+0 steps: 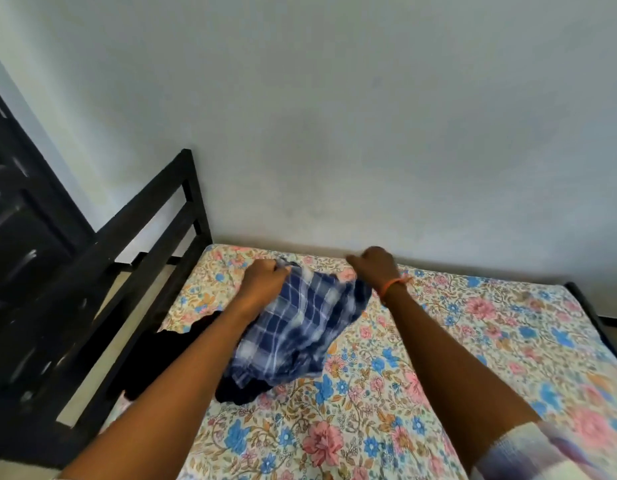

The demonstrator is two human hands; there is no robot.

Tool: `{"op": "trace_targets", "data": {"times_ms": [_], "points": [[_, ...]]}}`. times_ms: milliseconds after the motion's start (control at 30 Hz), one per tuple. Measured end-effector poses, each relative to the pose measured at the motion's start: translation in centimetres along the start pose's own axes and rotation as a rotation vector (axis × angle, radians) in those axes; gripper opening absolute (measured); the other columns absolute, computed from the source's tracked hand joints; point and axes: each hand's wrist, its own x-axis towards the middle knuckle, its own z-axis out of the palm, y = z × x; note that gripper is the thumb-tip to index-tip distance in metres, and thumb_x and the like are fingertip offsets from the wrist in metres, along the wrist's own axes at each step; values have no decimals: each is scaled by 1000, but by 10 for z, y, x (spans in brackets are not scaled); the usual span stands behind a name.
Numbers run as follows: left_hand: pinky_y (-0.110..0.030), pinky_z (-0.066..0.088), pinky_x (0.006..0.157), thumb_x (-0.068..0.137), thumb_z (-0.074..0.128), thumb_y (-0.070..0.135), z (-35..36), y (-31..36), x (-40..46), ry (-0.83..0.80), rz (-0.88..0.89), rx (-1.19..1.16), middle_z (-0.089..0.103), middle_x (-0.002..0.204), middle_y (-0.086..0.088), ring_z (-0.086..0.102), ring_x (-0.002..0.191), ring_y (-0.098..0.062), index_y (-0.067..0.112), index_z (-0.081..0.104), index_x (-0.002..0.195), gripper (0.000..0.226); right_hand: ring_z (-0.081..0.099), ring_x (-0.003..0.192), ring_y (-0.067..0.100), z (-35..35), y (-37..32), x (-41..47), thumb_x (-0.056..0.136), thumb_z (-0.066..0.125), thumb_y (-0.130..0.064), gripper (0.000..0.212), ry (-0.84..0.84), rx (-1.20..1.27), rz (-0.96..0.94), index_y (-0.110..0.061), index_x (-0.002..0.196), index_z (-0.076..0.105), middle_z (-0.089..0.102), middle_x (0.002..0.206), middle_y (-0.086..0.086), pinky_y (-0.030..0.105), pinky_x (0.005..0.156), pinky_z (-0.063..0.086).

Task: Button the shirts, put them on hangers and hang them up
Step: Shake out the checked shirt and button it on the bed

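Observation:
A blue and white checked shirt is held bunched above the flowered bedsheet, blurred by motion. My left hand is closed on the shirt's upper left edge. My right hand is a fist at the shirt's upper right edge, and the cloth seems to run up into it. An orange thread band circles the right wrist. A dark garment lies under the checked shirt's lower end, and another black garment lies at the bed's left edge. No hanger is in view.
The bed stands against a pale wall. A black bed frame rises at the left end, with a dark door beyond it. The flowered sheet stretches to the right and toward me.

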Motion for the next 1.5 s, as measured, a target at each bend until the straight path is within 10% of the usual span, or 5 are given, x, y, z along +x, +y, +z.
{"op": "trace_targets", "data": {"times_ms": [433, 700, 967, 1233, 1500], "points": [[-37, 60, 66, 93, 62, 5, 165, 48, -59, -88, -324, -778, 72, 97, -15, 70, 76, -29, 11, 59, 117, 25, 34, 50, 16, -29, 70, 14, 95, 62, -14, 48, -499, 182, -336, -12, 50, 45, 39, 49, 5, 29, 57, 31], [-32, 47, 82, 83, 78, 24, 179, 16, -81, -151, -26, -22, 62, 115, 4, 59, 104, -15, 20, 60, 121, 43, 60, 60, 11, -99, 45, -4, 95, 61, -13, 21, -1081, 415, -461, -4, 76, 68, 68, 67, 2, 23, 60, 51], [-35, 37, 64, 95, 51, 9, 224, -11, -133, 270, -313, -144, 61, 84, -24, 47, 68, -24, 7, 49, 70, 25, 70, 78, 29, -145, 67, -13, 78, 75, -32, 29, -831, 850, -342, -5, 85, 76, 74, 87, 16, 39, 78, 56], [-40, 50, 87, 69, 87, 41, 239, 12, -169, -190, -202, -21, 54, 128, 1, 57, 112, -25, 20, 34, 143, 93, 69, 77, 29, -179, 92, -73, 83, 69, -32, 27, -814, 1066, -297, -5, 85, 73, 73, 83, 13, 41, 79, 59], [-30, 20, 48, 99, 43, 5, 255, 11, -204, 434, -351, -164, 38, 60, -5, 29, 52, -19, 6, 45, 75, 25, 67, 88, 35, -216, 124, -70, 87, 70, -34, 40, -652, 1008, -262, 4, 99, 69, 70, 96, 23, 52, 92, 54]]}}
